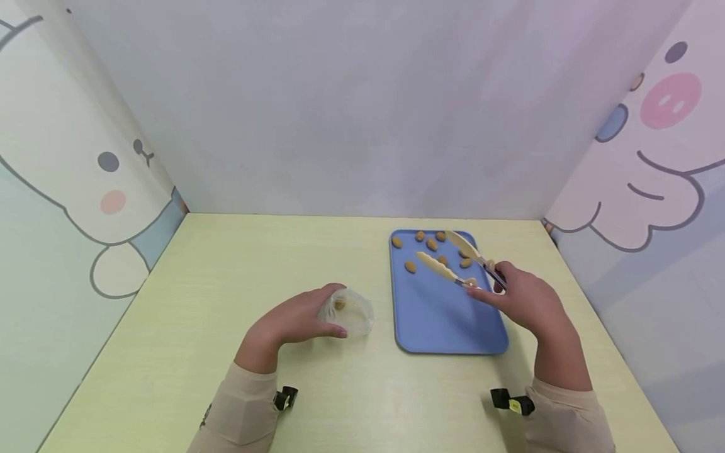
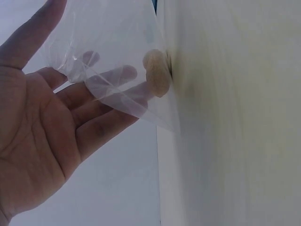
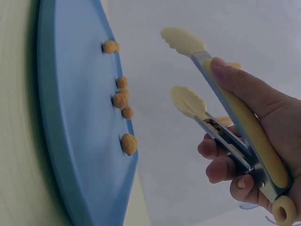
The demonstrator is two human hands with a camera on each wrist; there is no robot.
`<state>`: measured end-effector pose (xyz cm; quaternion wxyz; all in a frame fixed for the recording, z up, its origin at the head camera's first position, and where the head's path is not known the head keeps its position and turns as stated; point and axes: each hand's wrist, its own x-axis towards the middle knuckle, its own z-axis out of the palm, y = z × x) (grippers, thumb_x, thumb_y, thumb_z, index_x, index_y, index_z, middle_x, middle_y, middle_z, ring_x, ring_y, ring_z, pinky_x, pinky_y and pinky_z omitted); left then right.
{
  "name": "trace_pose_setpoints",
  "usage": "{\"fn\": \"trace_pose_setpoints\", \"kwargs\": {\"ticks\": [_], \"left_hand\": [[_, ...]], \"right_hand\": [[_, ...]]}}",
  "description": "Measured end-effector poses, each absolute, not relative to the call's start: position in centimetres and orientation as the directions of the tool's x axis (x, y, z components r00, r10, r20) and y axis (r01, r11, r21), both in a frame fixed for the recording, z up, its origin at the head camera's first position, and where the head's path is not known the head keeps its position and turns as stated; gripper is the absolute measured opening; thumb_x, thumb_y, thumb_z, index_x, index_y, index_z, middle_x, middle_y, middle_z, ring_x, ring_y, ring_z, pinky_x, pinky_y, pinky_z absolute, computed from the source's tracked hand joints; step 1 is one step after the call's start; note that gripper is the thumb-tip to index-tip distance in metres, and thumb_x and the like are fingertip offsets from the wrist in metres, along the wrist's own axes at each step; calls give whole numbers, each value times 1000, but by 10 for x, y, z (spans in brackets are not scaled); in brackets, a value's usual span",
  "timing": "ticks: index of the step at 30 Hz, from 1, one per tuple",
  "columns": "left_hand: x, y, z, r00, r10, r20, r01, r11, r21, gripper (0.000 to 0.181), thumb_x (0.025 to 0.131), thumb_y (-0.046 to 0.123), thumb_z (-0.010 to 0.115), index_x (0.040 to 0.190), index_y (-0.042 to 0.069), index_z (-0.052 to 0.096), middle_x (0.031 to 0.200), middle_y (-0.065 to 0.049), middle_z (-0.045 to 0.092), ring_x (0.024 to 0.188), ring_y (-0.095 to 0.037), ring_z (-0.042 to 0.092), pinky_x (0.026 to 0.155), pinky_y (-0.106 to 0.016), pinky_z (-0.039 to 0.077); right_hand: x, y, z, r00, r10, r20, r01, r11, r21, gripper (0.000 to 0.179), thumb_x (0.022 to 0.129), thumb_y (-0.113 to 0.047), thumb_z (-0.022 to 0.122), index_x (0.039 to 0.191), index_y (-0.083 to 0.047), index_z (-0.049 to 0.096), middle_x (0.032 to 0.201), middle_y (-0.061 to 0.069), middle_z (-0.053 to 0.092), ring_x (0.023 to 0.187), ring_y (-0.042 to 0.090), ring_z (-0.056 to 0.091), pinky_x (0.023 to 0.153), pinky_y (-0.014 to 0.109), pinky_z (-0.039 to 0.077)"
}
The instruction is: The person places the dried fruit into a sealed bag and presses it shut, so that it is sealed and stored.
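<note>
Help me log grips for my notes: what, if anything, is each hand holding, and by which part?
The right hand holds tongs by their handles. The left hand holds a clear plastic bag by its side, near the open mouth.

Table (image 1: 226, 264): pale yellow. Blue tray (image 1: 444, 327) flat on its right side. Clear bag (image 1: 361, 308) beside tray, table contact unclear.
</note>
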<state>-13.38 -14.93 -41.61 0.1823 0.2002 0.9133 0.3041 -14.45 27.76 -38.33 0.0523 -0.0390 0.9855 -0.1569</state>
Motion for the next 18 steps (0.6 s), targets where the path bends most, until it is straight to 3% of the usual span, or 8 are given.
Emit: {"fn": "trace_pose_setpoints", "kwargs": {"ticks": [9, 18], "left_hand": [[-133, -149, -415, -854, 472, -220, 246, 738, 628, 88, 75, 54, 79, 148, 27, 38, 124, -1, 60, 106, -14, 54, 97, -43, 43], [-134, -149, -417, -854, 473, -217, 251, 740, 625, 87, 75, 56, 79, 147, 29, 38, 125, 0, 60, 108, -13, 54, 98, -42, 43]], "right_hand": [[-148, 281, -389, -981, -106, -164, -55, 955, -291, 68, 82, -73, 59, 98, -7, 50, 72, 3, 48, 61, 18, 49, 54, 33, 32], [-150, 282, -396, -956, -98, -276, -10, 953, -303, 67, 83, -74, 56, 96, -8, 48, 71, 5, 52, 58, 17, 53, 52, 33, 36]]}}
